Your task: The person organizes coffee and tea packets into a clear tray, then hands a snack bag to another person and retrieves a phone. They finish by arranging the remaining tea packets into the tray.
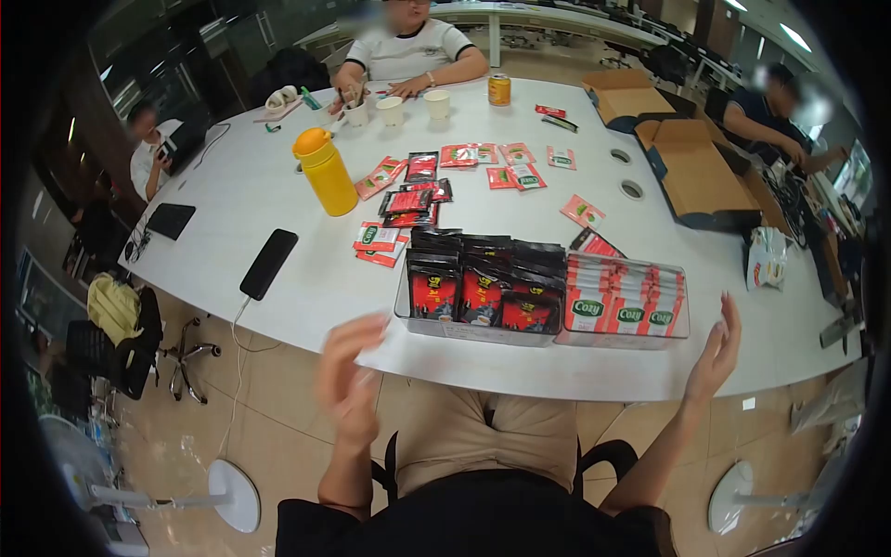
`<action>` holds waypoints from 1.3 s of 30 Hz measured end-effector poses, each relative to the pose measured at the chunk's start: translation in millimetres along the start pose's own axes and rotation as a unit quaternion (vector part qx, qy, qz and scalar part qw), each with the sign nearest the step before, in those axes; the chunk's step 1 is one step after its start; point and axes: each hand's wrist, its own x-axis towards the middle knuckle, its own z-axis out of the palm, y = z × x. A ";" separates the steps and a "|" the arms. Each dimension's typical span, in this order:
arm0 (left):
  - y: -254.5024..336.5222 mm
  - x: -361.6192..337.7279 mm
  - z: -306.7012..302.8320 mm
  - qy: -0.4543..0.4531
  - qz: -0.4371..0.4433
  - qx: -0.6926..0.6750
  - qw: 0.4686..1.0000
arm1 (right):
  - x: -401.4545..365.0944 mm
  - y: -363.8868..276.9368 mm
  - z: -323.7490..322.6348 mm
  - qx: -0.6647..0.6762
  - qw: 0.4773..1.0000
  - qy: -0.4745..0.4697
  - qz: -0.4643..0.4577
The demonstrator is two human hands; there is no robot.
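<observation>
Two clear bins stand side by side at the table's near edge. The left bin [483, 332] holds rows of black and red sachets [481, 295]; the right bin [624, 341] holds pink and white Cozy packets [626, 299]. My left hand [351, 376], slightly blurred, hovers at the table edge left of the bins, fingers apart and holding nothing. To the right of the Cozy bin, my right hand [716, 357] is raised with fingers extended, empty. Loose Cozy packets [378, 238] and black sachets [406, 202] lie beyond the bins.
On the white table [325, 306] are a phone [269, 264] with a cable, a yellow bottle [327, 176], paper cups [390, 111], a can [499, 90] and open cardboard boxes [691, 172]. A person [408, 51] sits opposite; others sit at left and right.
</observation>
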 end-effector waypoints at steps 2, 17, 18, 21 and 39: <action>-31.2 1.3 30.9 0.021 -0.129 0.076 0.989 | -25.5 48.6 19.9 0.023 0.997 0.045 0.057; -115.7 59.5 9.5 -0.025 -0.290 0.036 0.956 | -27.1 35.6 33.3 0.101 0.976 -0.129 0.145; -134.3 73.1 2.6 -0.084 -0.271 0.102 0.953 | -27.4 37.3 34.1 0.109 0.976 -0.128 0.139; -182.2 116.6 -3.5 -0.209 -0.190 0.223 0.933 | -27.6 37.0 35.1 0.111 0.977 -0.124 0.136; -224.7 166.8 30.2 -0.295 -0.101 0.413 0.856 | -25.3 34.9 37.9 0.094 0.983 -0.095 0.122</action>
